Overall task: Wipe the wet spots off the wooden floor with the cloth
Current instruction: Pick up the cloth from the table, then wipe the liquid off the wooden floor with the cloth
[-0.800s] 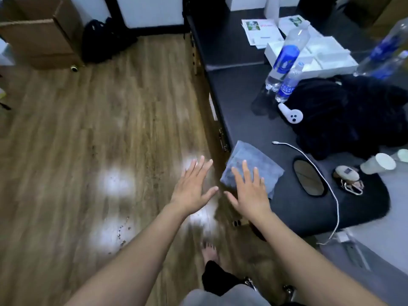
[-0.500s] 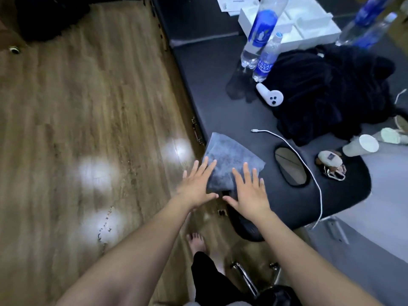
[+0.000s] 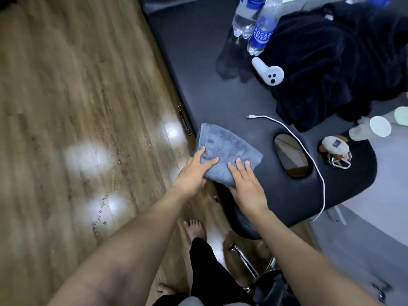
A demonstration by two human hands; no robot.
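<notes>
A folded blue-grey cloth (image 3: 225,146) lies at the near left edge of a black padded table (image 3: 198,74). My left hand (image 3: 194,173) grips the cloth's left corner, fingers on top and thumb below. My right hand (image 3: 247,186) holds the near right edge, with its fingers spread over the top. To the left is the wooden floor (image 3: 66,85), which carries a trail of small water drops (image 3: 100,212) beside bright glare patches. More drops (image 3: 119,161) lie farther up.
On the table are two water bottles (image 3: 260,34), a dark garment (image 3: 331,62), a white controller (image 3: 269,72), a white cable (image 3: 309,155), a paper cup (image 3: 373,130) and a keyring (image 3: 335,149). My bare foot (image 3: 194,228) and a chrome stool base (image 3: 245,259) are below.
Both hands moved forward from open in the air above the floor onto the cloth and closed on its near edge. The camera dipped lower and closer to the table.
</notes>
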